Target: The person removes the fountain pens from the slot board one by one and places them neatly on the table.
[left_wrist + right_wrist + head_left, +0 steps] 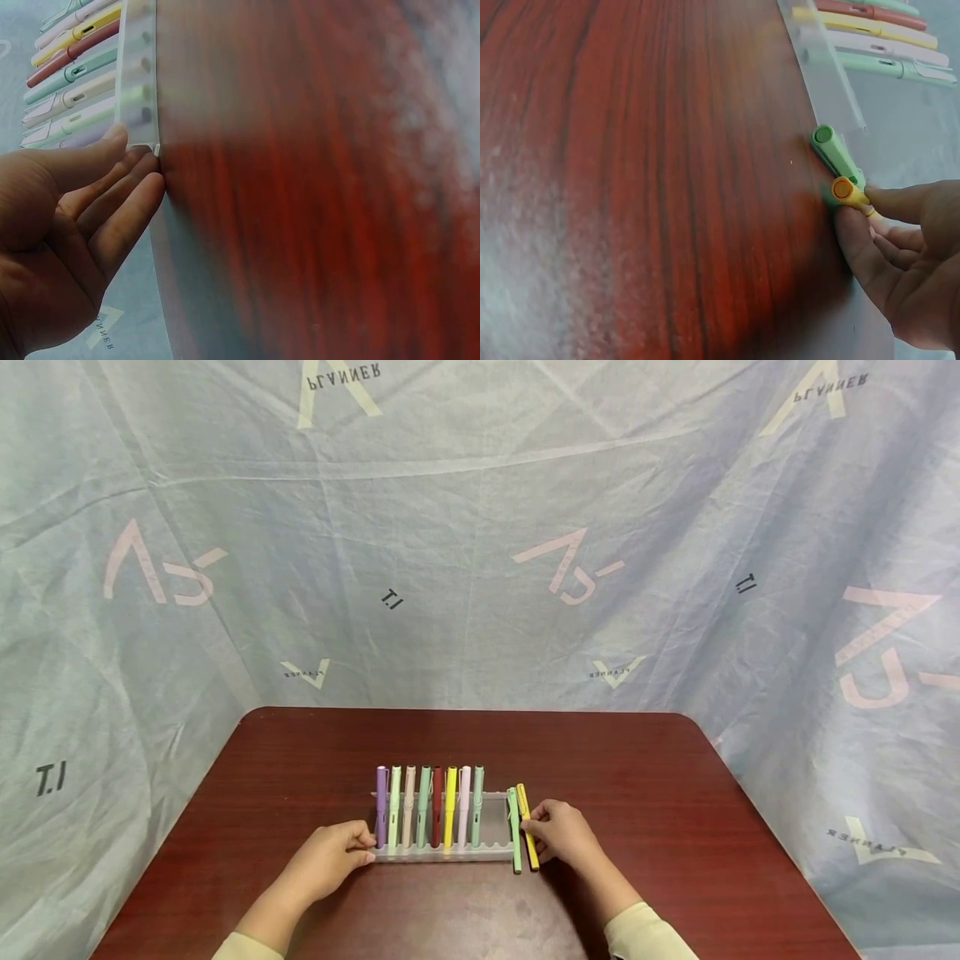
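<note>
A clear plastic pen rack point(487, 855) lies on the table with several pens side by side across its notches. My left hand point(330, 857) pinches the rack's near left corner, thumb above and fingers below in the left wrist view. Between thumb and fingers, my right hand point(566, 835) holds an orange-yellow pen point(532, 847) with a dark end, just right of the rack. Beside it, a light green pen point(515, 835) lies along the rack's right end. Seen from the right wrist, the ends of the held pen point(846, 189) and the green pen point(832, 150) nearly touch.
In the rack, a purple pen point(381, 810) is leftmost and a green pen point(477, 810) rightmost. Bare notches point(495, 846) show at the rack's right part. The red-brown wooden table point(615, 752) has printed cloth point(465, 610) hanging behind and beside it.
</note>
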Motion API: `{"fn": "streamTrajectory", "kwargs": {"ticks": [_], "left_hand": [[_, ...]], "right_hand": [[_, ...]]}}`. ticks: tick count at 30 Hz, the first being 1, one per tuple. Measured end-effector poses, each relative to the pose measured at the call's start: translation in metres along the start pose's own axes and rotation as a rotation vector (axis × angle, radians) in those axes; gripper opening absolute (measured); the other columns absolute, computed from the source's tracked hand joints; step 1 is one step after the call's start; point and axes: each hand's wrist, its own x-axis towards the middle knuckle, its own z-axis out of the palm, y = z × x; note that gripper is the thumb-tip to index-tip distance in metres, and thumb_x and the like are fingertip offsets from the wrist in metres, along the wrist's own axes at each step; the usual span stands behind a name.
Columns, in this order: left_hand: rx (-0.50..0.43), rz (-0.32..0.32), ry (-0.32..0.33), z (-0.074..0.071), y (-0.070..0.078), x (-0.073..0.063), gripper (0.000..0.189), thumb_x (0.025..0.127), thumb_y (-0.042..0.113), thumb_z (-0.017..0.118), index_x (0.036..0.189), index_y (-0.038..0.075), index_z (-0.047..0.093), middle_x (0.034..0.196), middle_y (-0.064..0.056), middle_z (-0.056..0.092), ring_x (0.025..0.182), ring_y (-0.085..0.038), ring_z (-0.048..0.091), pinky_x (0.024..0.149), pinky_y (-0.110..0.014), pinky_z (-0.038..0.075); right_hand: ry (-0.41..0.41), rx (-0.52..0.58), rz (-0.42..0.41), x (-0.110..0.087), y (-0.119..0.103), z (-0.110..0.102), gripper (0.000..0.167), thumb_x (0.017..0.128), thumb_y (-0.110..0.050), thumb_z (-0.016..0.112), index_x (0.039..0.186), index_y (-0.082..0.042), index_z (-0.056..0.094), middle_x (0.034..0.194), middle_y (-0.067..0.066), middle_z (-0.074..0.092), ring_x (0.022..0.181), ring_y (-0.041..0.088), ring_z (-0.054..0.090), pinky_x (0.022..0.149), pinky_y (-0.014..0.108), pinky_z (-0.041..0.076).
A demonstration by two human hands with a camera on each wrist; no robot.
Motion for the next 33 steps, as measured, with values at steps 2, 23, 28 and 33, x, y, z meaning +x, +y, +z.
{"fn": "streamTrajectory", "kwargs": {"ticks": [2,23,28,33], "left_hand": [[0.0,0.002,0.004,0.0,0.0,0.0,0.015,0.085,0.013,0.075,0.084,0.023,0.063,0.094,0.008,0.075,0.091,-0.013,0.07,0.078,-0.037,0.053],[0.006,0.018,0.025,-0.002,0.003,0.002,0.015,0.083,0.013,0.076,0.083,0.022,0.063,0.09,0.008,0.075,0.088,-0.009,0.069,0.075,-0.032,0.051],[0.015,0.007,0.024,-0.002,0.002,0.002,0.016,0.083,0.013,0.076,0.082,0.022,0.062,0.091,0.008,0.075,0.088,-0.009,0.069,0.075,-0.032,0.051],[0.021,0.006,0.027,-0.001,0.003,0.0,0.017,0.083,0.014,0.076,0.081,0.023,0.062,0.089,0.009,0.075,0.086,-0.008,0.068,0.074,-0.032,0.05]], "right_hand": [[-0.005,-0.002,0.002,0.0,-0.002,0.0,0.019,0.088,-0.014,0.072,0.094,0.0,0.06,0.072,0.008,0.066,0.055,0.019,0.066,0.048,0.035,0.055],[0.13,-0.076,-0.134,-0.002,-0.016,-0.001,0.016,0.093,-0.028,0.068,0.094,-0.013,0.064,0.072,0.009,0.064,0.056,0.018,0.06,0.05,0.03,0.052],[-0.034,0.056,-0.25,-0.006,-0.028,0.005,0.023,0.095,-0.03,0.065,0.098,-0.007,0.066,0.081,0.015,0.068,0.071,0.025,0.065,0.066,0.036,0.056],[-0.1,0.082,-0.312,-0.009,-0.035,0.019,0.032,0.095,-0.03,0.065,0.114,-0.004,0.067,0.101,0.012,0.072,0.087,0.029,0.07,0.076,0.036,0.057]]}}
